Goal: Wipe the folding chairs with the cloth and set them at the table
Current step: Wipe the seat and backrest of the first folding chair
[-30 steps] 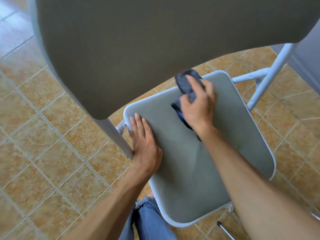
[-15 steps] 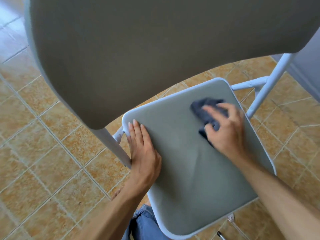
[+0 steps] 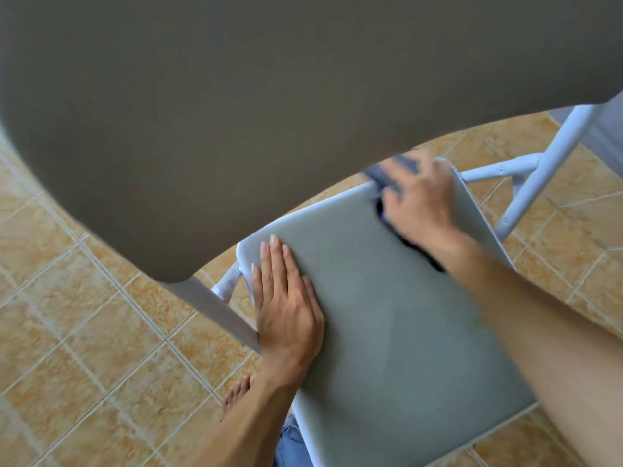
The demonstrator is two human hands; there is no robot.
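Note:
A grey folding chair stands open below me, its seat (image 3: 387, 332) in the middle of the view and its backrest (image 3: 269, 112) filling the top. My left hand (image 3: 288, 308) lies flat on the seat's left edge, fingers straight. My right hand (image 3: 421, 200), blurred by motion, holds a dark grey cloth (image 3: 382, 175) bunched under its fingers at the seat's far corner. Part of the cloth shows as a dark strip beneath my wrist.
White metal frame tubes (image 3: 526, 183) run to the right of the seat, and another leg (image 3: 215, 305) runs at the left. Orange-beige floor tiles (image 3: 84, 332) surround the chair. My bare foot (image 3: 237, 390) and blue jeans (image 3: 286, 443) are under the seat's near edge.
My right hand has swept the cloth from the seat's right side up to its far corner. My left hand has stayed flat on the left edge.

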